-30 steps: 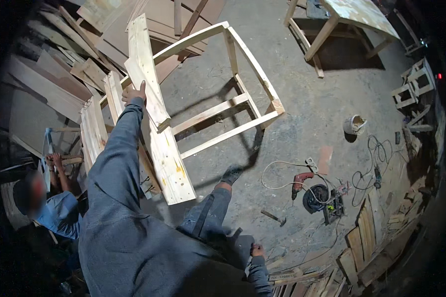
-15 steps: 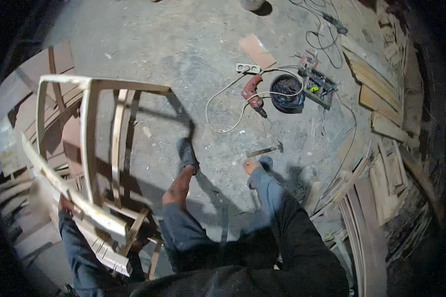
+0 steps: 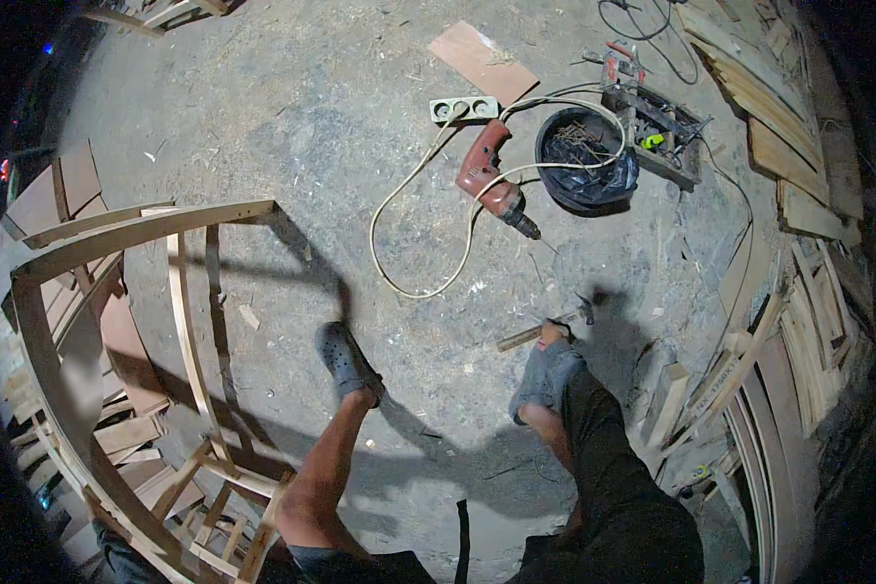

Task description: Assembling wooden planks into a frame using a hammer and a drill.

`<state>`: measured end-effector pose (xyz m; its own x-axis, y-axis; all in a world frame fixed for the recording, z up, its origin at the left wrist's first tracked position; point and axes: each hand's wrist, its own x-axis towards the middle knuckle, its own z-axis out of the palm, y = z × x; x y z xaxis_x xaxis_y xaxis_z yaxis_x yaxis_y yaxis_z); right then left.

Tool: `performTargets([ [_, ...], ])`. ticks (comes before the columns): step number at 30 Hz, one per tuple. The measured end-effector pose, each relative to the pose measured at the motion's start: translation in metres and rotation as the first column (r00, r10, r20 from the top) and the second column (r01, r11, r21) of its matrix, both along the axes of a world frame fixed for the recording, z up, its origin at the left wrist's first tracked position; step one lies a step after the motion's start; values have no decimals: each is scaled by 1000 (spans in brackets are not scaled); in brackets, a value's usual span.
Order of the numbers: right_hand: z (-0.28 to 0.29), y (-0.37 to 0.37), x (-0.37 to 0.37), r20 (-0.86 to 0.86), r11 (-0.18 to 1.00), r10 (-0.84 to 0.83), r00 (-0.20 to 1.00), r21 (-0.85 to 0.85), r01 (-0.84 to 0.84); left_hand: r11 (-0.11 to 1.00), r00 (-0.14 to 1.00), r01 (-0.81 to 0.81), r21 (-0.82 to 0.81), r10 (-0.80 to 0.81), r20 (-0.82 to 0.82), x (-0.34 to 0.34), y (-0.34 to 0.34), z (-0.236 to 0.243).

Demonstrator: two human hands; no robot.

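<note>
Low on the left, the left hand (image 3: 102, 511) is mostly hidden behind a wooden frame (image 3: 193, 341), so whether its fingers are gripping cannot be told. Down at the floor near the centre, the right hand (image 3: 553, 334) touches the hammer (image 3: 521, 339) beside its head; its fingers are too small to show whether they have closed around it.

At the far left edge, part of another wooden piece (image 3: 170, 12) shows, and the room falls off into darkness there. Flat sheets and boards (image 3: 131, 341) lie behind the frame, which stands at the near left with its curved rail arching toward the far side and its shadow thrown across the floor. The concrete floor (image 3: 292, 127) is grey, stained and flecked with chips and pale dust. On it stands a dark clog (image 3: 343, 358), left of the hammer. Farther off are a white socket strip (image 3: 438, 112), a red drill (image 3: 487, 180) with a pale cable looped around it, and a brown panel (image 3: 482, 60). Right of the drill sits a round black tub (image 3: 579, 201), apparently lined with dark plastic and holding nails. Just beside it rests a tool tray (image 3: 676, 167) with a yellow-green item inside. Planks (image 3: 769, 107) lie along the far right, and long boards (image 3: 774, 457) fill the near right, beside more offcuts.
</note>
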<state>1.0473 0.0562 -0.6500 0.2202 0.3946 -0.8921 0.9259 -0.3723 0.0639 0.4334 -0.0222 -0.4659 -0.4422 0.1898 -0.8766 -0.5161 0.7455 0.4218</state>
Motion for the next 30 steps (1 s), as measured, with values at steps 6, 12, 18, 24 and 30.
performTargets([
  [6,2,8,0,29,1000,1,1000,29,-2,977,974,210,-41,-206,90,72,34,-71],
  [12,78,8,-4,-3,998,45,999,34,-45,858,850,508,-74,-514,-118,31,48,-51],
  [18,208,-2,-76,-213,990,88,973,125,-62,906,162,149,-397,-418,-894,-267,11,165],
  [24,355,20,-162,-491,927,374,787,183,-327,771,187,-323,-549,-517,-835,-481,-88,360],
  [30,463,79,-259,-423,990,119,898,-24,-142,891,318,-452,49,213,-924,-413,-21,365],
])
